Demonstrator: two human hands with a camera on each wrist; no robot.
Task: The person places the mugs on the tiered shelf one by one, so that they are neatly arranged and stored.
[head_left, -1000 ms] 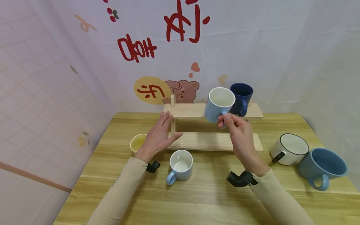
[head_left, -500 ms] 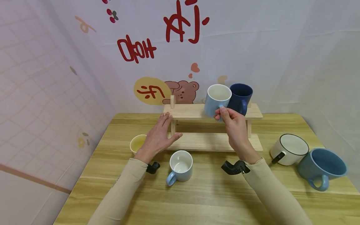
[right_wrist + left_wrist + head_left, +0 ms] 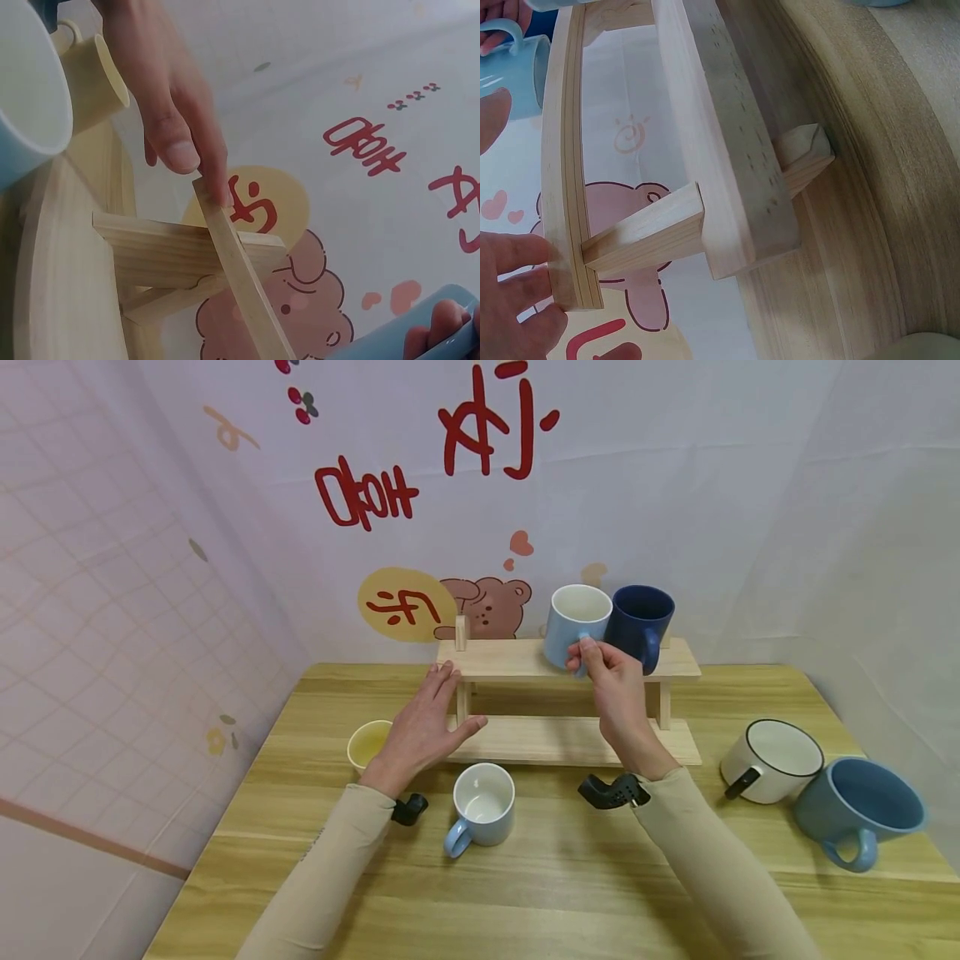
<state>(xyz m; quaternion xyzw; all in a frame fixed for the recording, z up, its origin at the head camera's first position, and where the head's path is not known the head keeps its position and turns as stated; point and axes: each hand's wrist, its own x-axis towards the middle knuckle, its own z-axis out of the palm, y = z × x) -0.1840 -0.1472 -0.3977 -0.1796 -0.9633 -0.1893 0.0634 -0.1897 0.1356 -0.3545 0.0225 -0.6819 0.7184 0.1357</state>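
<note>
My right hand (image 3: 621, 697) pinches the handle of a light-blue mug (image 3: 568, 631) with a white inside. The mug is upright at the top board of a two-tier wooden rack (image 3: 498, 658); whether its base bears on the board I cannot tell. Just right of it a navy mug (image 3: 633, 622) stands on the same board. At the rack's left end, my left hand (image 3: 420, 727) rests its fingertips on the top board, thumb spread apart. The left wrist view shows these fingers (image 3: 529, 289) against the board's end. In front stands another light-blue mug (image 3: 491, 827).
A yellow cup (image 3: 363, 752) stands beside my left wrist, partly hidden. To the right of the rack are a white mug with a black rim (image 3: 765, 777) and a larger blue mug (image 3: 847, 810), close together. A printed cloth wall (image 3: 675, 510) rises behind the table.
My right hand has carried the light-blue mug back and slightly left, bringing it to the top board beside the navy mug. The left hand has kept its place on the rack.
</note>
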